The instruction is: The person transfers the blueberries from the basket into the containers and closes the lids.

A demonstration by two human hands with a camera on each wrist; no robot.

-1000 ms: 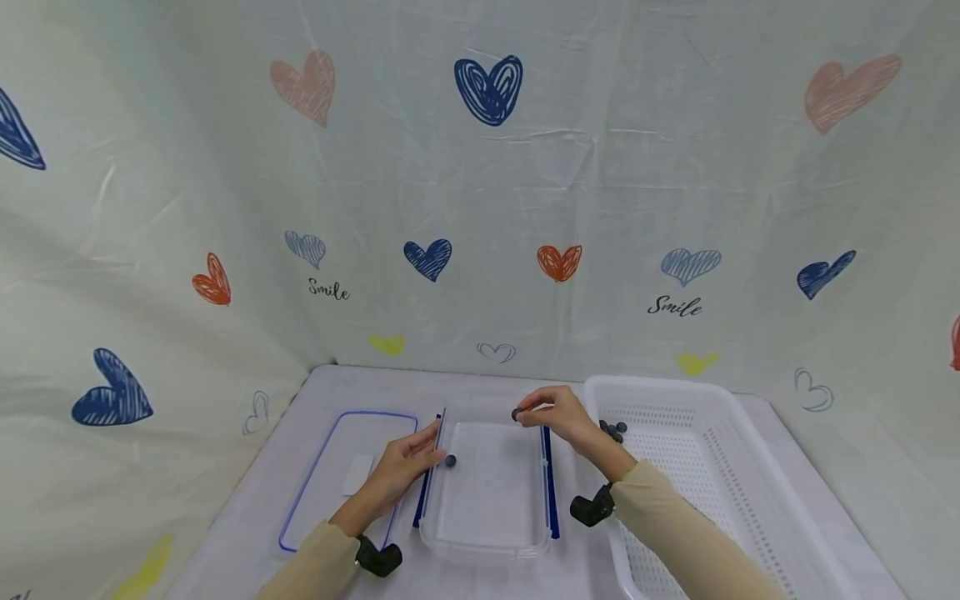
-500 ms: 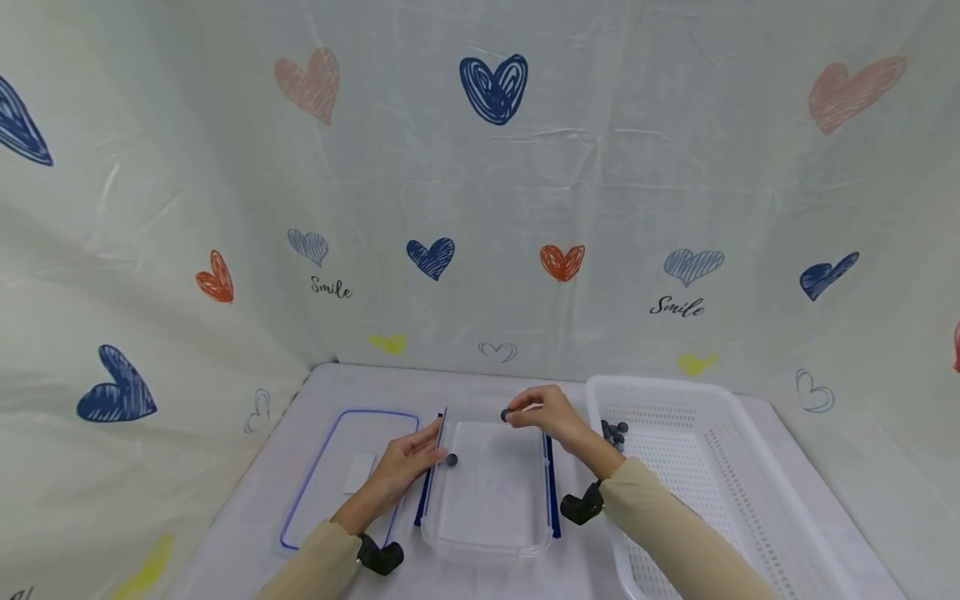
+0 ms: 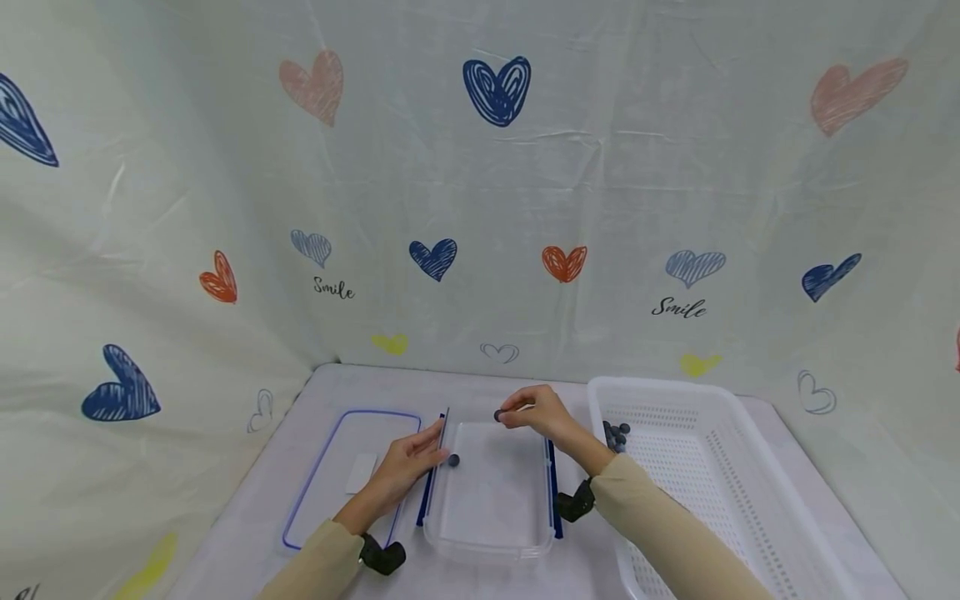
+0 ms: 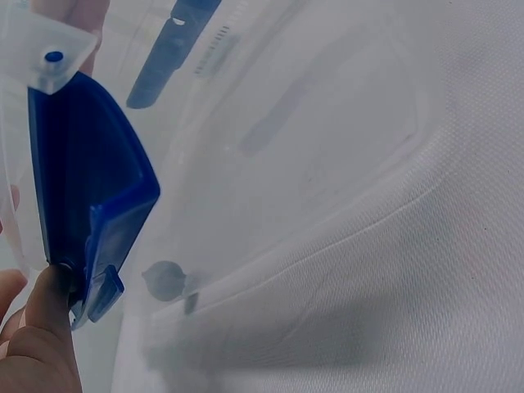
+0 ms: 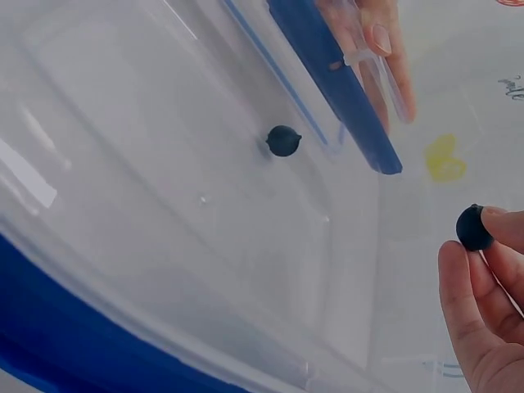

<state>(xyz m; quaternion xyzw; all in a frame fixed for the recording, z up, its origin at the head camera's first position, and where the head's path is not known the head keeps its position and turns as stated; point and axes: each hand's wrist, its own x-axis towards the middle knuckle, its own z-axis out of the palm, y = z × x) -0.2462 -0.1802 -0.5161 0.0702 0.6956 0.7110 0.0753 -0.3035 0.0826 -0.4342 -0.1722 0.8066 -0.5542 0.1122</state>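
A clear plastic food container (image 3: 491, 546) with blue side flaps stands in the middle of the table. My left hand (image 3: 405, 467) grips its left edge; in the left wrist view a fingertip touches the end of a blue flap (image 4: 90, 180). One dark blueberry (image 3: 453, 460) lies inside near that left wall. Over the far part of the container, my right hand (image 3: 536, 412) pinches another blueberry (image 5: 473, 228) between thumb and fingers. The held berry is apart from the container floor.
To the left, a clear lid (image 3: 330, 479) with a blue rim lies flat, a white label on it. A white perforated basket (image 3: 757, 467) stands on the right, with several blueberries (image 3: 617, 435) by its left wall. A heart-print curtain (image 3: 487, 183) hangs behind.
My right hand has moved left over the container with its blueberry, away from the basket side. The left hand and the berry inside have stayed in place.
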